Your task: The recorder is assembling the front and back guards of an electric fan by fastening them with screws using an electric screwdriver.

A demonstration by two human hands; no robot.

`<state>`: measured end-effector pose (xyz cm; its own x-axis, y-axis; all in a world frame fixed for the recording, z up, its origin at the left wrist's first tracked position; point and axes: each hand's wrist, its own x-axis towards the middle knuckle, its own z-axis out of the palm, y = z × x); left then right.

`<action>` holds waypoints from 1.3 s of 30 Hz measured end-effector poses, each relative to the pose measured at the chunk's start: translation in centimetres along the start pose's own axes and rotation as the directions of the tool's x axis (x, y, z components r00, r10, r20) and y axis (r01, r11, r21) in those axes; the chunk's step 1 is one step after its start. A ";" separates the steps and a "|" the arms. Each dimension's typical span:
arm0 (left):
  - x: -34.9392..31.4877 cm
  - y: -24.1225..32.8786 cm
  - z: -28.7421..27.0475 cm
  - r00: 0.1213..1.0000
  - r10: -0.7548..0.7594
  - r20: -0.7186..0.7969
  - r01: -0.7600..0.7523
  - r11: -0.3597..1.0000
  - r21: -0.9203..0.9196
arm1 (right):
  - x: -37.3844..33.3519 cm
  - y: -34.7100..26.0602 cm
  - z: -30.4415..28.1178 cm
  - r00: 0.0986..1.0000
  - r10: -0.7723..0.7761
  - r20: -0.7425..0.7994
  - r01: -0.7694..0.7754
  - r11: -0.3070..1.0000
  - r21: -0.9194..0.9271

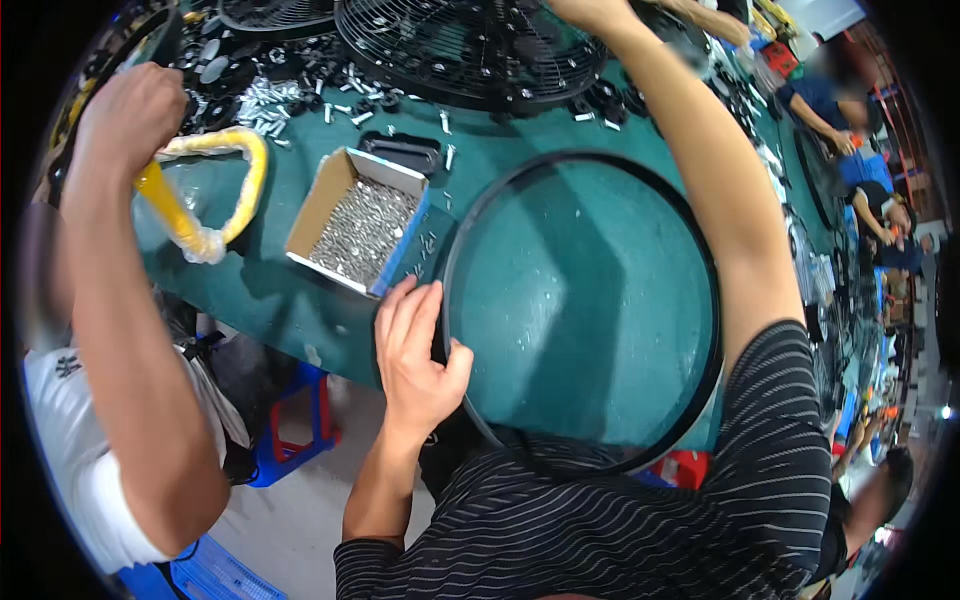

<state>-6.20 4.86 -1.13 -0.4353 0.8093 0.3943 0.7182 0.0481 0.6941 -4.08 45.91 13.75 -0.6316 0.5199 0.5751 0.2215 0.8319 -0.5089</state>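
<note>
A large black ring (590, 157) lies on the green table in front of me, its near side against my striped shirt. At its left edge is my left hand (415, 355), fingers stretched out and apart, the thumb touching or just over the rim. My right arm reaches across the ring's right side to the far part of the table. There, my right hand (592, 12) is cut off by the upper edge beside a black wire fan guard (460, 50), with its fingers out of sight. Left of the ring stands an open cardboard box (310, 225) full of small screws (365, 225).
A black tray (400, 150) sits behind the box; loose bolts (270, 105) and black parts cover the far side. At left, a co-worker's closed hand (135, 115) is above a yellow wrapped loop (255, 185). A blue and red stool (295, 430) is below. Others work at right.
</note>
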 end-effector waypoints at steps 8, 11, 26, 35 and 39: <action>-0.3 0.1 0.0 0.998 0.055 0.005 -0.055 0.998 -0.006 | -30.5 -10.6 -15.4 0.794 0.525 -0.305 -0.460 0.848 0.264; -0.7 0.7 -0.1 0.995 0.079 0.058 -0.083 0.994 0.066 | -40.7 -13.9 -15.6 0.677 0.627 -0.384 -0.628 0.765 0.141; 3.6 6.1 0.9 0.930 0.289 0.226 -0.309 0.949 0.058 | -57.6 -21.4 -16.1 0.314 0.922 -0.225 -0.791 0.385 0.475; 19.5 5.3 6.9 0.732 0.519 0.441 -0.681 0.573 0.457 | -56.4 -18.9 -17.7 0.365 0.927 -0.088 -0.709 0.338 0.619; 21.8 4.3 8.7 0.749 0.495 0.440 -0.663 0.567 0.489 | -55.9 -17.7 -19.0 0.383 0.922 -0.058 -0.673 0.322 0.666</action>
<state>-7.91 27.79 5.20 0.2686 0.8875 0.3743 0.9613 -0.2224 -0.1625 41.41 5.80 2.73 0.0053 0.9774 -0.2112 0.0019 -0.2112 -0.9774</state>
